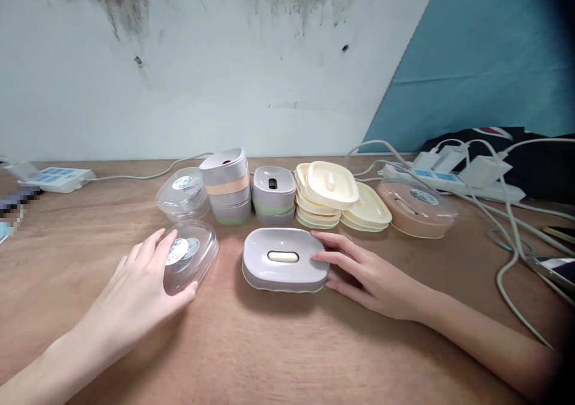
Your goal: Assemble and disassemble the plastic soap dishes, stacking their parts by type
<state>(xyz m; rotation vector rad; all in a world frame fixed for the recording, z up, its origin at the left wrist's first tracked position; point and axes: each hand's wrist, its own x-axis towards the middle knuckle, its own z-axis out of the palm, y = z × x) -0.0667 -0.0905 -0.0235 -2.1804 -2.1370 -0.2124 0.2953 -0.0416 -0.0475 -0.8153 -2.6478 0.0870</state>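
**user1:** head cam only. What are the hands doing rn?

**user2:** Left hand [148, 285] is cupped over the clear lid [200, 255], fingers together on top, thumb hooked at its near edge. It's a loose hold, and the lid sits flat on the desk [269, 351]. Right hand [368, 273] is flat and spread, w/ fingertips just touching the side of the grey soap box [283, 261]. It's steadying the box, not gripping it.

**user1:** so lid and box are apart?

**user2:** yep, the box sits between the two hands and the lid is just beside it. Imo it's the lining-up stage. Any lift needs a firmer pinch on the lid rim bc it looks slick, and the right hand should hold the box so it doesn't slide. The stacked boxes [227, 186] and cream lids [330, 192] are beyond the fingers, untouched.
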